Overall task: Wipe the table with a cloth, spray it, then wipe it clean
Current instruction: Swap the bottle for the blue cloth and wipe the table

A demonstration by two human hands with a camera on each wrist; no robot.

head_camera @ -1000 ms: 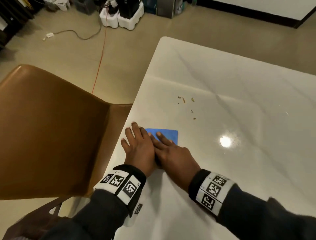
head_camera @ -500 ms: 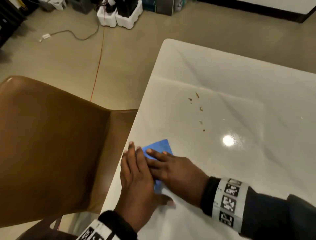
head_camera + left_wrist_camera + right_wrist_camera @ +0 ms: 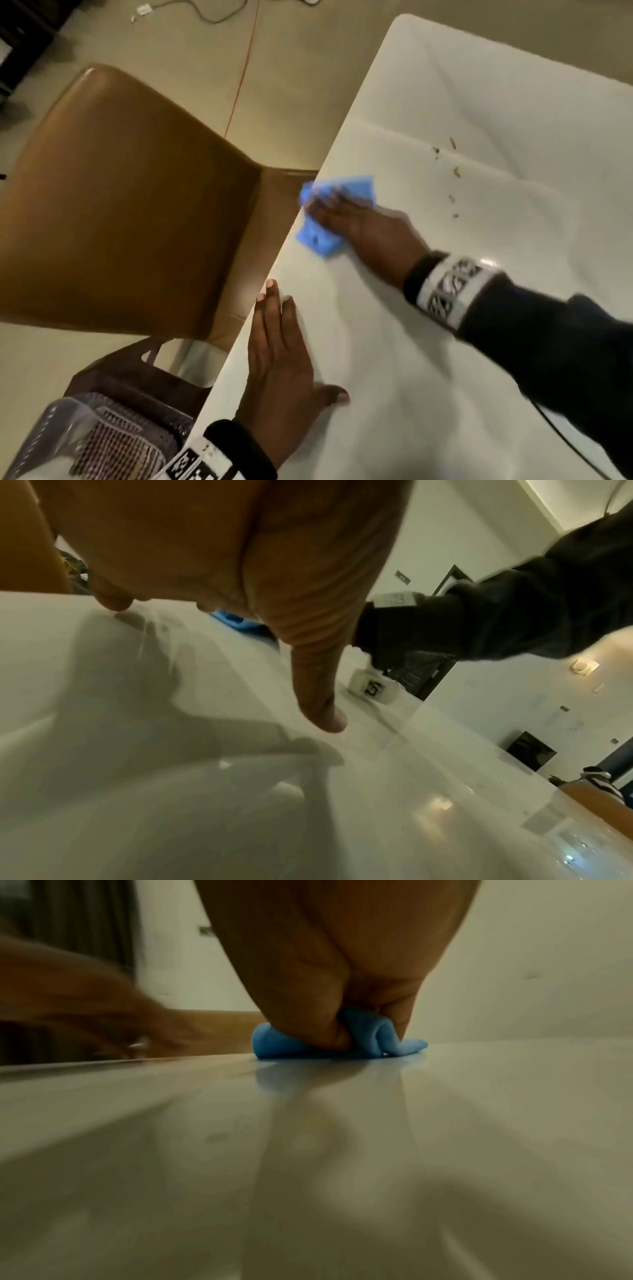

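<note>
A blue cloth point(image 3: 318, 236) lies crumpled at the left edge of the white table point(image 3: 479, 342). My right hand point(image 3: 342, 216) is on top of it, fingers spread over the cloth. In the right wrist view the cloth point(image 3: 387, 1042) bunches up between thumb and fingers of the right hand point(image 3: 342, 988). My left hand point(image 3: 284, 342) lies flat on the table nearer to me, by the same edge, thumb spread, holding nothing. From the left wrist view, the left hand point(image 3: 240, 561) hides most of the cloth point(image 3: 236, 620). A spray bottle is nowhere in view.
Several brown crumbs point(image 3: 454, 171) lie on the table to the right of the cloth. A brown chair point(image 3: 120, 205) stands close against the table's left edge. A mesh basket point(image 3: 102, 428) sits low on the left. A black cable point(image 3: 565, 442) crosses the table's near right part.
My left hand has come off the cloth and drawn back towards me along the table edge. The right hand has pushed the cloth to the left edge, and the cloth has crumpled.
</note>
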